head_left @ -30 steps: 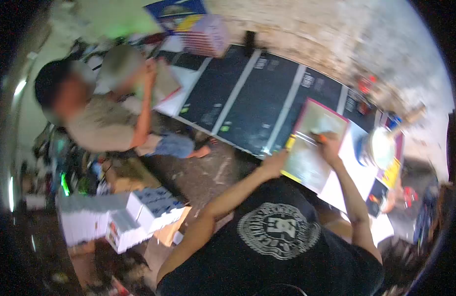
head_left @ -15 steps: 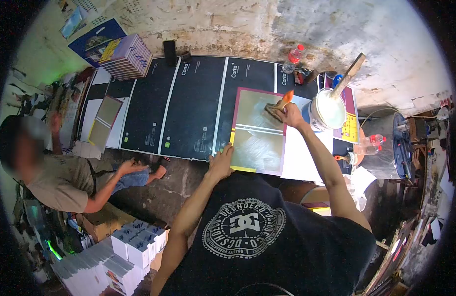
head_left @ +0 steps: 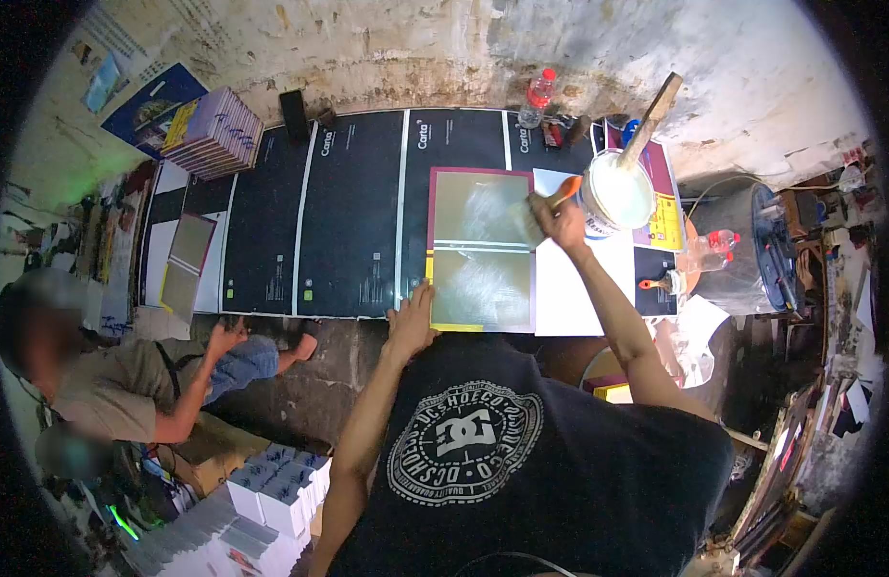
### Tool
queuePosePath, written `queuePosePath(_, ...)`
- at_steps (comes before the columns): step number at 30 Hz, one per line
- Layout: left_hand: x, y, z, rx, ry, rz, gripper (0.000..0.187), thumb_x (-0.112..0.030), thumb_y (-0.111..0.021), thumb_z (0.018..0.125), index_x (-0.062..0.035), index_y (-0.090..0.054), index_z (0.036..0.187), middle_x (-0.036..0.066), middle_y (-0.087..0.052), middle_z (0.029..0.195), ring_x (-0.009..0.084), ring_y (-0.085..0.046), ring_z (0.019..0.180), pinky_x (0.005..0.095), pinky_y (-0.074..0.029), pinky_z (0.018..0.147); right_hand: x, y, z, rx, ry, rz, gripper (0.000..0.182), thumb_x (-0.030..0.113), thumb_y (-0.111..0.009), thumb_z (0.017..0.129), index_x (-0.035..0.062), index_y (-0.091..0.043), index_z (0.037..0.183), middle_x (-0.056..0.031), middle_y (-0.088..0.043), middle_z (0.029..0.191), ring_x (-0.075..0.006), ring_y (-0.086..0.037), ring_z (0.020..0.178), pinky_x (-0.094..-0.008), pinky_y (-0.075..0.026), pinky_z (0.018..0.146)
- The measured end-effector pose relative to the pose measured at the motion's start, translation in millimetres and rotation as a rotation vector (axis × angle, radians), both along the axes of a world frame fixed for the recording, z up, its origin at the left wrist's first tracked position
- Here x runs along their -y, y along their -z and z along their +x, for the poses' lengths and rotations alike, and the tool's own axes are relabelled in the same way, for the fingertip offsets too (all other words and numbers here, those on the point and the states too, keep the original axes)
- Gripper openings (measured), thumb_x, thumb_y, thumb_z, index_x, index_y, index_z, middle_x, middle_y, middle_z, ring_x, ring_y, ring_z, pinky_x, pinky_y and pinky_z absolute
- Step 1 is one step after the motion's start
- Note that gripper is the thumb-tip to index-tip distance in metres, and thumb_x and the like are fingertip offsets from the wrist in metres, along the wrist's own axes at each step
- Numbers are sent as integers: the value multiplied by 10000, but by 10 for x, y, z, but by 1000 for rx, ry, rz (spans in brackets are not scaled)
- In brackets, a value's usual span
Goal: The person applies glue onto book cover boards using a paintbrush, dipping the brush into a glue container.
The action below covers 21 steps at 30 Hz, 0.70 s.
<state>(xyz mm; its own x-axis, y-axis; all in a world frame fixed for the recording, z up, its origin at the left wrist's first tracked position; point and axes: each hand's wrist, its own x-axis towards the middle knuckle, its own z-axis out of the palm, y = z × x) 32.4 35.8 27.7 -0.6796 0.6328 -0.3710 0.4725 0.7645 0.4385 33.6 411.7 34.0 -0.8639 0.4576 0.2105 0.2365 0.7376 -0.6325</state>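
Note:
My right hand [head_left: 560, 225] grips a paintbrush with an orange handle [head_left: 567, 189]. Its blurred bristles [head_left: 527, 225] are at the right edge of a book cover [head_left: 483, 289] with two grey-brown boards, maroon and yellow margins and white strips across the middle. Wet, whitish streaks shine on both boards. At the cover's lower left edge rests my left hand [head_left: 413, 319], fingers stretched out against the yellow margin. Just right of the brush stands a white bucket [head_left: 595, 213] of pale paste, a wooden stick [head_left: 651, 120] leaning in it.
Black boards [head_left: 353, 212] cover the table, with white sheets [head_left: 584, 288] beside the cover. Another cover [head_left: 187, 255] lies at left, near a seated person [head_left: 117, 385]. Stacked books [head_left: 213, 135], a red-capped bottle [head_left: 538, 99] and a second brush [head_left: 667, 282] are around. Paper stacks [head_left: 281, 490] stand below left.
My right hand has carried the brush to the cover's right edge. The left hand stays at the lower left edge. The whole view has shifted slightly.

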Motion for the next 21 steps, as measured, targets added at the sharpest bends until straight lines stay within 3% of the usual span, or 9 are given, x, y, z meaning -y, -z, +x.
queuePosePath(1, 7, 36, -11, 3, 3, -3, 921, -174, -837, 700, -95, -315, 1455, 50, -272, 1548, 355, -482, 1239, 644, -403, 931, -30, -90, -16, -67, 53, 151, 263, 306, -682, 878, 50, -739, 861, -195, -664, 716, -323, -658, 602, -412, -496, 532)
queuePosePath(3, 2, 77, -27, 8, 20, -11, 922, -181, -839, 699, -93, -315, 1452, 62, -280, 1544, 355, -480, 1241, 643, -405, 928, 115, -217, -39, -264, 160, 114, 258, 281, -694, 871, 33, -719, 809, -178, -659, 693, -315, -656, 594, -404, -498, 531)
queuePosePath(5, -11, 64, -57, -26, 39, -39, 906, -191, -839, 701, -83, -329, 1442, 75, -294, 1536, 352, -480, 1244, 645, -404, 923, 554, -166, -153, -498, 251, -111, 243, 253, -708, 854, 28, -698, 763, -182, -652, 677, -326, -654, 611, -415, -505, 563)
queuePosePath(7, -44, 17, -42, -34, 67, -81, 892, -203, -842, 699, -73, -346, 1430, 85, -307, 1527, 349, -481, 1245, 650, -403, 919, 1099, 41, -292, -528, 253, -220, 274, 261, -719, 841, 11, -683, 735, -205, -648, 676, -357, -648, 635, -438, -515, 617)
queuePosePath(9, -100, -114, -88, -40, 94, -132, 883, -218, -849, 693, -63, -366, 1416, 92, -321, 1518, 344, -483, 1245, 657, -400, 916, 1535, 219, -363, -227, 107, -177, 317, 285, -713, 849, 6, -662, 707, -226, -643, 684, -384, -636, 637, -458, -513, 647)
queuePosePath(12, -74, -112, -86, -69, 136, -136, 886, -250, -865, 673, -61, -391, 1399, 89, -344, 1498, 339, -496, 1231, 667, -396, 914, 1387, 452, -187, -124, 207, -185, 352, 322, -706, 859, 7, -660, 707, -239, -634, 680, -390, -636, 642, -465, -505, 634)
queuePosePath(17, -63, -109, -89, -75, 130, -122, 893, -276, -865, 673, -67, -388, 1398, 88, -349, 1490, 343, -503, 1214, 656, -392, 912, 334, 294, 627, -45, 446, -84, 481, 454, -630, 899, 8, -714, 740, -184, -619, 566, -320, -658, 527, -412, -496, 515)
queuePosePath(19, -55, -60, -104, -87, 114, -104, 893, -287, -862, 677, -66, -385, 1399, 86, -349, 1486, 344, -505, 1208, 652, -390, 910, 343, -108, 701, -35, 481, -104, 432, 388, -681, 865, -13, -695, 704, -194, -643, 600, -329, -676, 573, -399, -522, 572)
queuePosePath(21, -16, -3, -110, -66, 110, -53, 904, -296, -870, 662, -83, -386, 1395, 77, -336, 1499, 343, -475, 1252, 685, -381, 930, 537, -26, 571, -335, 481, -190, 323, 299, -704, 846, -6, -699, 738, -193, -670, 660, -327, -692, 632, -388, -529, 599)
